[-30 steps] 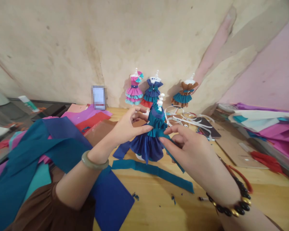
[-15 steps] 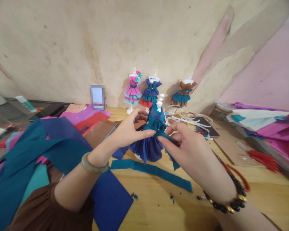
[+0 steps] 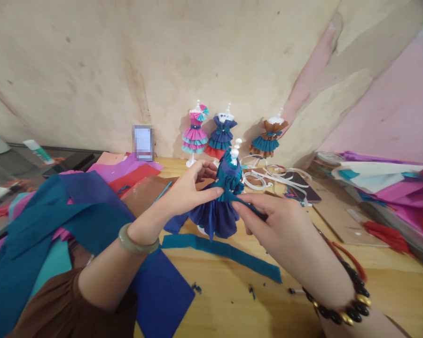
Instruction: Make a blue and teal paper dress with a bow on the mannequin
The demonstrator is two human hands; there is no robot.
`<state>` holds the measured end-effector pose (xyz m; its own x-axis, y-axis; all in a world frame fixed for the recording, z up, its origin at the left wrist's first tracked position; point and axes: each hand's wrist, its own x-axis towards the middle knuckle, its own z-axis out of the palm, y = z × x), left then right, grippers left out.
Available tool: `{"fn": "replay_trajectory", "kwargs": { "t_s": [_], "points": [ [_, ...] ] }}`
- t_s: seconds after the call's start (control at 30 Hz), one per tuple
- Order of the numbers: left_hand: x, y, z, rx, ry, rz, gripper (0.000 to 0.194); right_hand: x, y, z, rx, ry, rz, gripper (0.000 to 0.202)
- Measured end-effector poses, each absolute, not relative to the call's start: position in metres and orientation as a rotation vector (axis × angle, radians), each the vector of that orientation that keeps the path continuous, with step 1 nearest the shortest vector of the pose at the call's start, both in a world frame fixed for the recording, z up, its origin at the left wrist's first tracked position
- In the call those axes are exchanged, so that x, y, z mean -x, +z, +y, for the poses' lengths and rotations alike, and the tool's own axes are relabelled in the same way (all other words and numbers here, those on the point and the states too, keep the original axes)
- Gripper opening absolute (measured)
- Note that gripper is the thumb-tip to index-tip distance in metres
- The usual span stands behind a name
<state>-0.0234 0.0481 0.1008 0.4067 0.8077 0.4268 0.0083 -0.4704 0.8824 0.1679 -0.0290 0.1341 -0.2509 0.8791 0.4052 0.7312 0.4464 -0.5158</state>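
A small white dress-form stand wears a teal and dark blue crepe paper dress (image 3: pixel 215 217), upright in the middle of the table. My left hand (image 3: pixel 193 188) is closed around its waist from the left, thumb in front and fingers partly hidden behind. On the right, my right hand (image 3: pixel 273 218) pinches a teal crepe paper strip (image 3: pixel 248 203) between thumb and index finger. That strip runs from the waist of the dress into my palm, where its far end is hidden. A second, flat teal strip (image 3: pixel 229 252) lies on the wood in front.
Three dressed mini mannequins (image 3: pixel 225 134) stand by the wall. Crepe paper sheets (image 3: pixel 63 220) pile up at left, beside a blue sheet (image 3: pixel 165 291). White ribbon (image 3: pixel 264 178), orange-handled scissors (image 3: pixel 348 258) and a cardboard piece (image 3: pixel 341 218) lie at right. A phone (image 3: pixel 143 143) leans at the back.
My right hand has turned and gathered the teal strip, so its loose hanging end no longer shows. My left hand has barely shifted on the dress.
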Motion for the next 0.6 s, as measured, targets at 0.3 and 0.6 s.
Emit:
{"fn": "replay_trajectory", "kwargs": {
  "t_s": [0.3, 0.6],
  "points": [
    [0.0221, 0.1021, 0.0467, -1.841, 1.2, 0.721, 0.037, -0.1614, 0.1309, -0.0289, 1.384, 0.245, -2.047, 0.023],
    [0.021, 0.1025, 0.0445, -1.872, 1.203, 0.74, 0.036, -0.1574, 0.1262, -0.0263, 1.392, 0.026, -2.042, 0.022]
  ]
}}
